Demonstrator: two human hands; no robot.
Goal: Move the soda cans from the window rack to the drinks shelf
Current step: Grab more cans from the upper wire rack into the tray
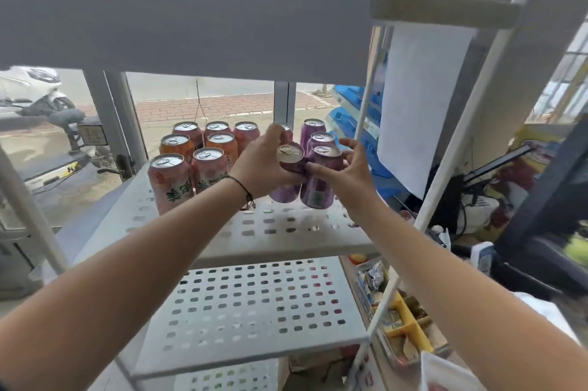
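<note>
Your left hand grips a purple can, tilted, lifted just off the rack shelf. Your right hand, fingers curling, touches the purple can right beside it. Pink and orange cans stand left of your left hand.

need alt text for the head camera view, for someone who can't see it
A person's left hand grips a tilted purple can while the right hand reaches around a second purple can on a white perforated rack shelf by a window. Pink and orange cans stand to the left.

Daylit window onto brick pavement, parked scooter outside.
</note>
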